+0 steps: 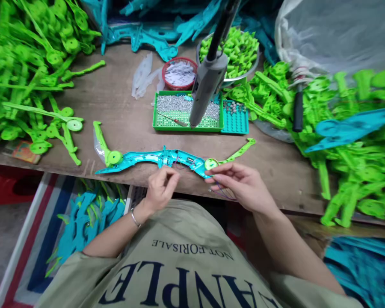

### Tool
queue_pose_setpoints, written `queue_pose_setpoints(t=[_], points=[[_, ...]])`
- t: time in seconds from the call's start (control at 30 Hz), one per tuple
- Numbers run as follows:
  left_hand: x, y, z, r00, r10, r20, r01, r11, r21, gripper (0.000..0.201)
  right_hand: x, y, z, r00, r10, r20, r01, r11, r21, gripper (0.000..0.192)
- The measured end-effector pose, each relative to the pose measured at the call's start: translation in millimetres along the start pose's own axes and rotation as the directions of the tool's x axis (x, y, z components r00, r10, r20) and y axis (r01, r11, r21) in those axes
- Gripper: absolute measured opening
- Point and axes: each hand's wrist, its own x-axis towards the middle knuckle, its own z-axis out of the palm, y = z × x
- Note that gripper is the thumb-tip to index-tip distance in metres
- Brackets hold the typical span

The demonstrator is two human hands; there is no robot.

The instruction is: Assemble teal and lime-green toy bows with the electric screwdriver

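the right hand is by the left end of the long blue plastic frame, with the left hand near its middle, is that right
No: the head view shows the right hand by the right end of the long blue plastic frame; the left hand is near its middle.

Assembly workshop: suspended power screwdriver (pixel 209 85), green screw tray (pixel 167 127), heaped plastic parts (pixel 25 64).

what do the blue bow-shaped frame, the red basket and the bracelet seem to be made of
Blue frame: probably moulded plastic, slightly glossy, going by its uniform colour and recessed inside. Red basket: likely plastic, seemingly smooth, with even colour and openwork wall. Bracelet: apparently polished metal, silvery with a bright glint; which metal, the picture can't settle.
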Motion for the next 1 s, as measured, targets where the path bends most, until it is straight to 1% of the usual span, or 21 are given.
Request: queue_pose_setpoints(t=[0.03, 0.07, 0.1, 0.13, 0.2, 0.27, 0.33, 0.4, 0.43, 0.5, 0.57, 0.6, 0.7, 0.77, 0.83, 0.9, 1.0], points=[[-3, 9, 6.9, 0.988, -0.077, 0.135, 0.09, 0.991, -0.094, 0.022, 7, -1, 2, 0.999, -0.009, -0.036, 0.011, 0.999, 0.052, 0.033], [-5, 16, 14.6, 0.954, -0.145, 0.262, 0.195, 0.965, -0.176, 0.023, 13, 0, 4, 0.998, -0.017, -0.059, 0.022, 0.996, 0.086, 0.034], [-6, 22, 22.6, 0.912, -0.197, 0.36, 0.297, 0.923, -0.245, 0.026, 18, 0, 6, 0.997, -0.019, -0.069, 0.026, 0.994, 0.101, 0.035], [-6, 26, 30.5, 0.874, -0.239, 0.422, 0.386, 0.87, -0.307, 0.03, 22, 0, 8, 0.997, -0.022, -0.071, 0.029, 0.994, 0.101, 0.035], [-2, 31, 44.4, 0.832, -0.298, 0.468, 0.507, 0.752, -0.422, 0.037, 25, 2, 11, 0.998, -0.03, -0.059, 0.034, 0.996, 0.08, 0.035], [5, 33, 54.4, 0.792, -0.345, 0.504, 0.595, 0.622, -0.509, 0.042, 25, 3, 12, 0.998, -0.041, -0.048, 0.043, 0.997, 0.059, 0.036], [13, 36, 60.9, 0.733, -0.381, 0.563, 0.677, 0.483, -0.555, 0.049, 24, 5, 10, 0.997, -0.059, -0.054, 0.061, 0.997, 0.047, 0.036], [19, 39, 66.1, 0.675, -0.406, 0.616, 0.738, 0.364, -0.568, 0.052, 23, 7, 5, 0.994, -0.081, -0.07, 0.084, 0.995, 0.045, 0.038], [22, 40, 68.8, 0.656, -0.421, 0.626, 0.753, 0.322, -0.573, 0.052, 22, 7, 1, 0.992, -0.094, -0.08, 0.099, 0.994, 0.053, 0.039], [29, 42, 74.4, 0.637, -0.449, 0.627, 0.766, 0.277, -0.58, 0.053, 21, 6, -11, 0.987, -0.117, -0.106, 0.125, 0.99, 0.069, 0.043], [35, 40, 79.9, 0.645, -0.469, 0.604, 0.758, 0.287, -0.586, 0.052, 19, 2, -28, 0.986, -0.121, -0.116, 0.123, 0.992, 0.016, 0.046], [39, 39, 82.4, 0.655, -0.475, 0.588, 0.749, 0.306, -0.588, 0.05, 17, -1, -37, 0.989, -0.11, -0.103, 0.105, 0.993, -0.053, 0.046], [51, 36, 88.1, 0.698, -0.469, 0.541, 0.714, 0.389, -0.583, 0.045, 10, -15, -60, 0.999, -0.042, 0.01, 0.043, 0.948, -0.314, 0.045], [59, 35, 90.8, 0.741, -0.438, 0.509, 0.672, 0.467, -0.576, 0.043, 7, -23, -68, 0.996, -0.01, 0.083, 0.044, 0.909, -0.414, 0.04], [67, 35, 93.3, 0.789, -0.391, 0.475, 0.613, 0.558, -0.559, 0.038, 7, -27, -73, 0.994, -0.002, 0.112, 0.053, 0.887, -0.458, 0.036], [74, 35, 95.8, 0.82, -0.339, 0.46, 0.561, 0.631, -0.536, 0.033, 11, -27, -76, 0.993, 0.021, 0.112, 0.035, 0.878, -0.477, 0.032], [81, 33, 99.7, 0.833, -0.281, 0.476, 0.525, 0.673, -0.521, 0.028, 20, -21, -79, 0.987, 0.099, 0.125, -0.032, 0.891, -0.452, 0.032]])
